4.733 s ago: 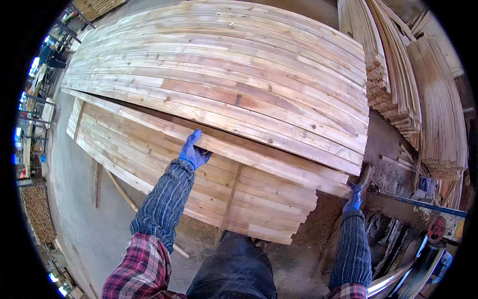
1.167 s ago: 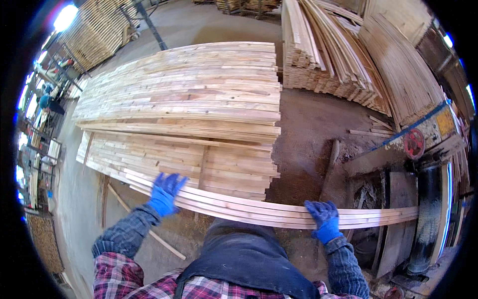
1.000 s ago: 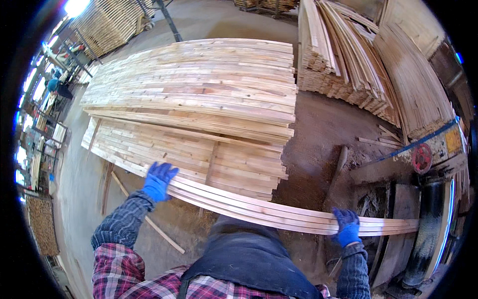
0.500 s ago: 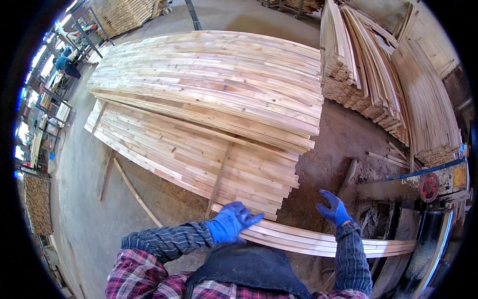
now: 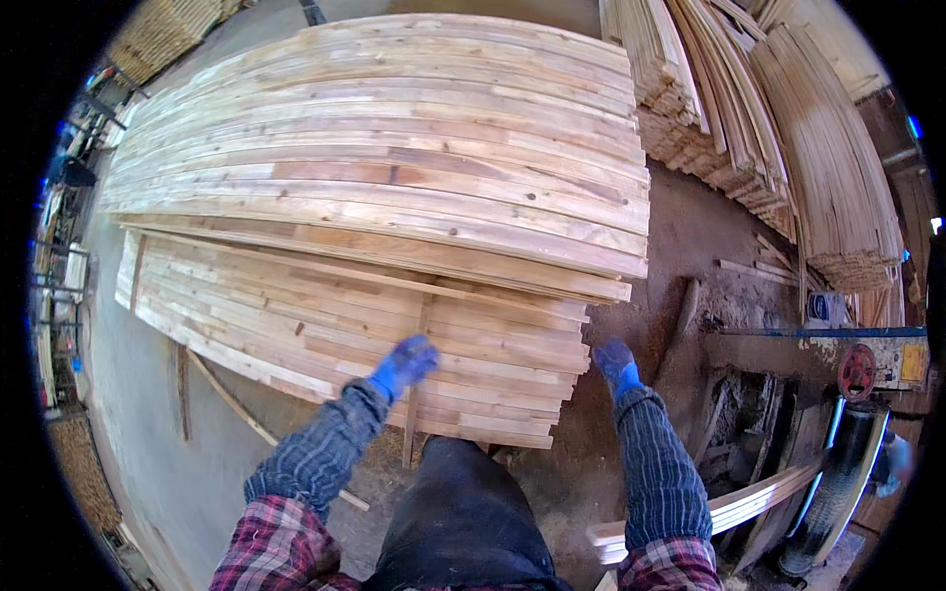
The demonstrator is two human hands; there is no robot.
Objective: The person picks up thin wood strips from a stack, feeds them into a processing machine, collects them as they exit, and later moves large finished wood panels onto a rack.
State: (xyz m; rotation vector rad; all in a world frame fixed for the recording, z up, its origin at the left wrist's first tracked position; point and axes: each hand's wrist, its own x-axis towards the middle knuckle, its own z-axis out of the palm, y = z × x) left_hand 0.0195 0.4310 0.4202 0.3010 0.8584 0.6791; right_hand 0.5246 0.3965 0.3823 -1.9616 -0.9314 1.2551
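My left hand (image 5: 406, 364), in a blue glove, is over the lower layer of long pale wood strips (image 5: 365, 315), near a thin cross stick (image 5: 414, 404). It holds nothing, and its slightly blurred fingers look loosely open. Just off the right ends of those strips is my right hand (image 5: 616, 366), gloved in blue, empty and open with its fingers pointing away from me. Beyond both hands rises a higher stack of strips (image 5: 384, 148). At lower right, a few bundled strips (image 5: 719, 507) reach to the machine's dark roller (image 5: 838, 492), partly hidden by my right forearm.
A machine with a red handwheel (image 5: 856, 371) stands at right. Tall stacks of thin boards (image 5: 833, 158) are at the back right. Scrap sticks (image 5: 759, 271) lie on the floor, and a long loose stick (image 5: 236, 389) slants at left. Benches line the far left.
My left hand has let go of the bundled strips and moved forward over the stack. My right hand has moved forward and left. The bundle's near end now lies farther right and lower.
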